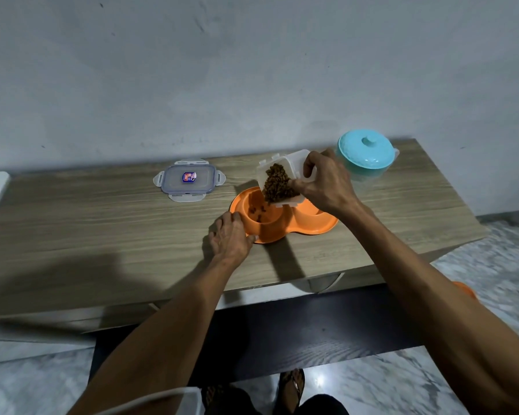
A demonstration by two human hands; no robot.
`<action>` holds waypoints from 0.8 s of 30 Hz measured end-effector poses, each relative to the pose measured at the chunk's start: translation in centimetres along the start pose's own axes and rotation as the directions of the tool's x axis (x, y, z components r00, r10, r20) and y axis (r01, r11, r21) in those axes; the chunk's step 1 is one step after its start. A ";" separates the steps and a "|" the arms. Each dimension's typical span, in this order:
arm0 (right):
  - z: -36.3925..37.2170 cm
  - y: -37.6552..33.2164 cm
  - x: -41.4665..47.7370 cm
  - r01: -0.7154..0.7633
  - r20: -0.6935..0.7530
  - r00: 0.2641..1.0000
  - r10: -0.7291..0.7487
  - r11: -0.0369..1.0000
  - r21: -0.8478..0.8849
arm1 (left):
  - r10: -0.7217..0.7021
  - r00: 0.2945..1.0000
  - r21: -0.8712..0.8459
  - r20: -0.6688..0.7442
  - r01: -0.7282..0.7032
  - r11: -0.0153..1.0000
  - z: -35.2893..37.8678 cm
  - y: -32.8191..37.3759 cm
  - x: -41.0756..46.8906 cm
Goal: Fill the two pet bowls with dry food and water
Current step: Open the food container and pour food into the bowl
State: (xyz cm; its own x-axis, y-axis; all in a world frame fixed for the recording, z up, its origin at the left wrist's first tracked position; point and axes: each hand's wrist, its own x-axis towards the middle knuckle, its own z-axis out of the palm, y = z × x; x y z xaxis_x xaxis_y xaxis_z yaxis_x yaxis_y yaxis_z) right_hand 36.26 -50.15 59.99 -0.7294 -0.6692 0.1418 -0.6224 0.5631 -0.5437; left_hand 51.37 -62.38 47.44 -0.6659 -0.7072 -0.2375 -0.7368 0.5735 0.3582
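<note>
The right hand (pixel 327 184) is gripping a tilted tub (pixel 294 163), fingers curled round it, tipping kibble (pixel 277 184) into the left well of the 2-well dish (pixel 324 225) mid-table (pixel 102 223), while the left hand (pixel 229 239) is pinching its near-left rim.

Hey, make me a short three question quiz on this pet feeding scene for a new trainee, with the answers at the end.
1. True or false: the right hand is tipping the food container over the left hollow of the orange double bowl.
2. Multiple choice: where is the container's lid? A) on the container. B) flat on the table, left of the bowl. C) on the floor.
3. Fill the blank: the left hand holds the bowl by its ____.

Key: 1 true; 2 B; 3 rim.
</note>
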 end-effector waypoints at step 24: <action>0.3 0.4 0.0 0.009 -0.009 1.000 -0.009 1.000 0.000 | -0.018 1.000 0.010 0.016 0.018 1.000 -0.6 0.5 -0.5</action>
State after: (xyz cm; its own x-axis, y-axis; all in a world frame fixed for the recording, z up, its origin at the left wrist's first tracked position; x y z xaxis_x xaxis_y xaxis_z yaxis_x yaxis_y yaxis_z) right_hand 36.10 -50.01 59.51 -0.7264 -0.6697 0.1546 -0.6289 0.5569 -0.5424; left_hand 51.38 -62.02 48.29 -0.6541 -0.7107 -0.2588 -0.7499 0.5645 0.3450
